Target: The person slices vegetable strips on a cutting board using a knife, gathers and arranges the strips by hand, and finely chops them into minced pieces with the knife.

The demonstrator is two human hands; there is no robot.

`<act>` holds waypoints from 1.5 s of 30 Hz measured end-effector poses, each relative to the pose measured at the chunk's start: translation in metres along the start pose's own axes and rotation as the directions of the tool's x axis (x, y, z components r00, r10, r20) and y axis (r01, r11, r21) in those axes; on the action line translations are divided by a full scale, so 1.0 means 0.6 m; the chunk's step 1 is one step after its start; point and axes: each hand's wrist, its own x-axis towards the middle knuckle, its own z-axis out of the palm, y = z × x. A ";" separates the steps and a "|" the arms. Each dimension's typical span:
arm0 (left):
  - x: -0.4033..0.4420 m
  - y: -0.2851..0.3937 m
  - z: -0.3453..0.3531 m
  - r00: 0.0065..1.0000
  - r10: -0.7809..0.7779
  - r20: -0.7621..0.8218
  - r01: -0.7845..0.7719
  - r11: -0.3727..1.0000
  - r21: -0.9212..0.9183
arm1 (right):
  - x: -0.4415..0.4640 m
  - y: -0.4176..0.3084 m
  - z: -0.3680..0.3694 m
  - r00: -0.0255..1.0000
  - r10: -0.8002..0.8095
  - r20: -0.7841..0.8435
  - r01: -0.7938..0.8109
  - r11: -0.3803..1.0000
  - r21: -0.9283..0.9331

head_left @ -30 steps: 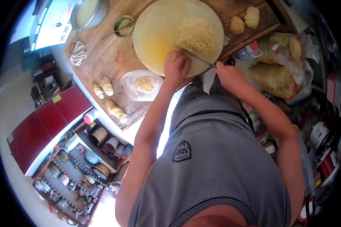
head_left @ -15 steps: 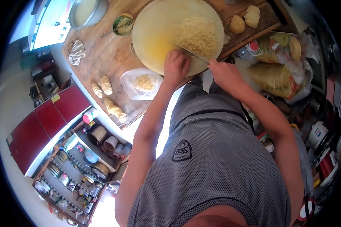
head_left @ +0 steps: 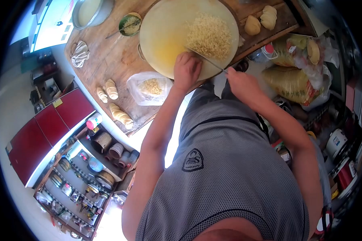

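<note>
My right hand is closed around the handle of a knife. The blade reaches left across the near part of a round pale cutting board. Just left of the blade, my left hand rests on the board with fingers curled; whatever lies beneath them is hidden. A spread heap of finely chopped pale food covers the board's right side, beyond the blade. Close to my left wrist, an open plastic bag holds more chopped pieces.
The wooden table carries a metal pot, a green bowl with a utensil, a cloth and several pale spiral-ridged pieces. Two pale lumps sit right of the board. Sacks stand below the table's right edge.
My right hand and the knife have shifted slightly right and toward my body. My left hand stays in nearly the same place on the board.
</note>
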 end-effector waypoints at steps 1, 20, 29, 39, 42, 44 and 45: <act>0.000 0.001 0.001 1.000 -0.002 0.001 0.002 1.000 0.001 | 0.018 0.000 0.012 1.000 -0.008 0.000 0.008 1.000 0.005; -0.008 -0.002 0.004 1.000 -0.009 -0.021 0.010 1.000 0.015 | 0.008 0.002 0.001 1.000 -0.010 0.009 0.009 0.998 0.070; -0.008 -0.006 0.005 0.999 -0.010 -0.031 0.010 1.000 0.022 | 0.001 0.033 0.013 1.000 -0.004 0.013 0.004 0.999 0.040; -0.005 -0.002 0.004 0.999 -0.011 -0.040 0.012 1.000 0.022 | -0.007 -0.006 -0.018 0.995 0.057 0.082 -0.061 0.997 0.041; -0.006 -0.002 -0.001 1.000 -0.013 -0.020 0.013 1.000 0.018 | 0.029 -0.009 0.005 1.000 0.005 0.026 -0.007 0.996 0.084; -0.006 -0.002 -0.002 1.000 -0.003 -0.006 0.003 1.000 0.019 | 0.033 -0.006 0.015 0.999 -0.029 -0.016 0.030 0.993 0.111; -0.001 0.003 -0.002 1.000 0.002 0.001 -0.002 1.000 0.018 | 0.034 -0.009 0.010 0.999 -0.025 -0.023 0.027 0.994 0.108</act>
